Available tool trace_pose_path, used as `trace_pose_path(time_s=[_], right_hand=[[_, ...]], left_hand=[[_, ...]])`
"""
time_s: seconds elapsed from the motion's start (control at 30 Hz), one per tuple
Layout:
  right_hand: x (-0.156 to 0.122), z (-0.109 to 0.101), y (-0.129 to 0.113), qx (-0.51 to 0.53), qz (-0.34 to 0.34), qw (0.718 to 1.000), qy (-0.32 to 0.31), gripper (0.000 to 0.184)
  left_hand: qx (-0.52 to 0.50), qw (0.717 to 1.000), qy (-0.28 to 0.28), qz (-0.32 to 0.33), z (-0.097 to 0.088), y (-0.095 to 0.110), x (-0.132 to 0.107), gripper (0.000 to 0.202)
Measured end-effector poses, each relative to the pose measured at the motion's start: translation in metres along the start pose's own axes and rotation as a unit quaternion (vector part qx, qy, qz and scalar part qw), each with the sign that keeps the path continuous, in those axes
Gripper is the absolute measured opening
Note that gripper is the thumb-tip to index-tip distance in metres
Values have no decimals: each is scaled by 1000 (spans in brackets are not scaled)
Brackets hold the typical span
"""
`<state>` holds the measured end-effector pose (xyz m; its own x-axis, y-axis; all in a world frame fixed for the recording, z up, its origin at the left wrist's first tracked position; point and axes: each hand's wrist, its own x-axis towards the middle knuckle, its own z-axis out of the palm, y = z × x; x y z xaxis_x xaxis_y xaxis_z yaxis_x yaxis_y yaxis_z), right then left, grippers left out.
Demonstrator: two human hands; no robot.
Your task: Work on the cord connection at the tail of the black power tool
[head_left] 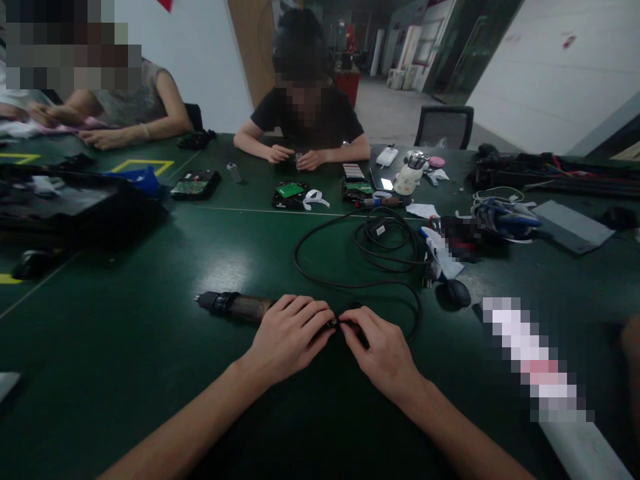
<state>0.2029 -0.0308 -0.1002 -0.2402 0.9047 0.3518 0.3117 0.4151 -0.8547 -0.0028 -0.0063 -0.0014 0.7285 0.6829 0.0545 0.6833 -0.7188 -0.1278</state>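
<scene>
An electric screwdriver [245,307] lies along the green table, its dark chuck end pointing left. My left hand [295,330] is wrapped over its rear part, hiding that section. A small metallic socket [333,322] shows at the rear end, beside my left fingertips. My right hand [383,343] pinches the end of a black cable [385,283] close to that socket. The fingers hide the plug, so I cannot tell whether it touches the socket. From there the cable curves right and away into loose coils.
Across the green table [150,373], a person in a dark shirt [305,120] handles a small part. Opened devices with green circuit boards [290,190] lie before them. A black housing [75,203] stands left; a blue-and-white bundle [507,217] and a long pale object [585,440] lie right.
</scene>
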Motion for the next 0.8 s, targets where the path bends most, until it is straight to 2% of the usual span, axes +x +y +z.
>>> trace_pose_path(time_s=[0.17, 0.57, 0.8], right_hand=[[-1, 0, 1, 5, 3, 1000, 2, 14], [0, 0, 0, 21, 17, 1000, -7, 15], [0, 1, 1, 15, 29, 999, -17, 15]], left_hand=[[-9, 1000, -4, 19, -3, -2, 0, 24], [22, 1000, 4, 18, 2, -4, 4, 17], [-16, 999, -19, 21, -4, -4, 4, 24]])
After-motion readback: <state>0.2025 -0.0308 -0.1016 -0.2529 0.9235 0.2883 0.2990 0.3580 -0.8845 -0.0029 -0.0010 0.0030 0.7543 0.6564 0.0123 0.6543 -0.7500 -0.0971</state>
